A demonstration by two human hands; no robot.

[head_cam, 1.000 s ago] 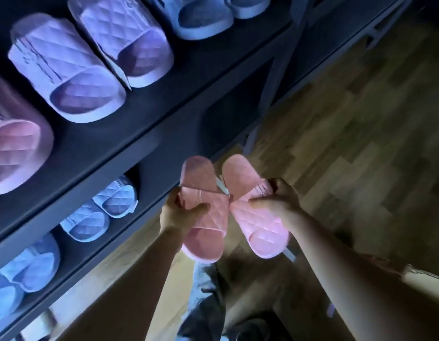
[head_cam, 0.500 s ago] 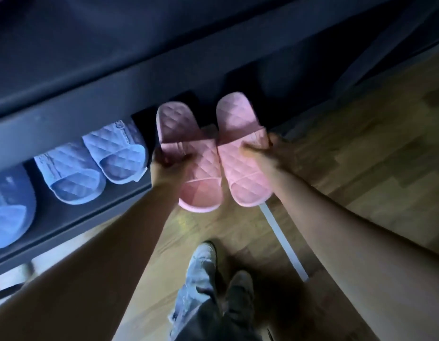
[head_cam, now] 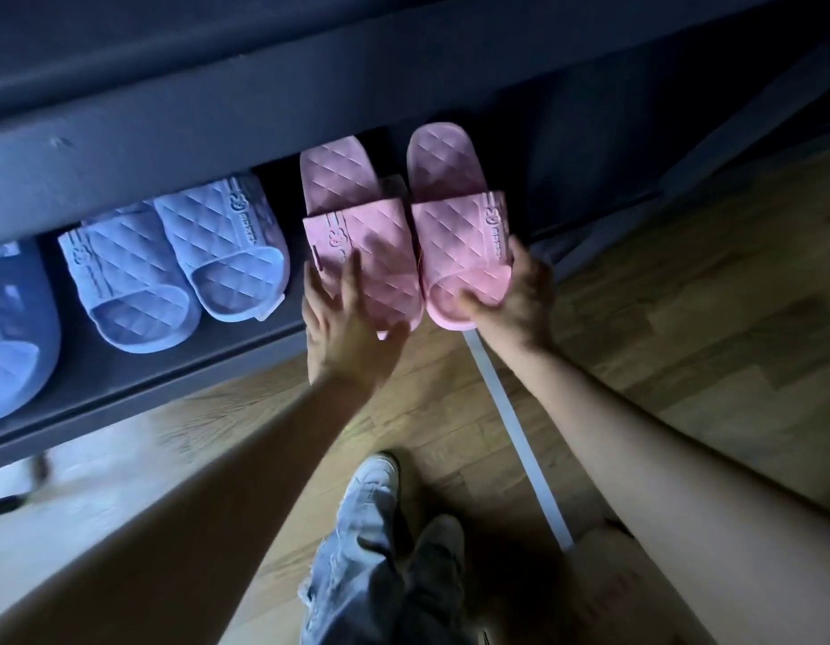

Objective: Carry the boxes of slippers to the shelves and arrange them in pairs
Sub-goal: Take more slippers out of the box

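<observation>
From the head camera, the left pink slipper (head_cam: pixel 357 225) and the right pink slipper (head_cam: pixel 455 216) lie side by side on the low shelf (head_cam: pixel 171 374), just beside two blue slippers (head_cam: pixel 171 263). I think they sit close so they make a pair like the blue ones. The left hand (head_cam: pixel 347 328) lays its fingers (head_cam: pixel 352 277) wide and flat on the left pink slipper, holding nothing, while the right hand (head_cam: pixel 520 300) grips the toe end of the right pink slipper, maybe to nudge it straight
</observation>
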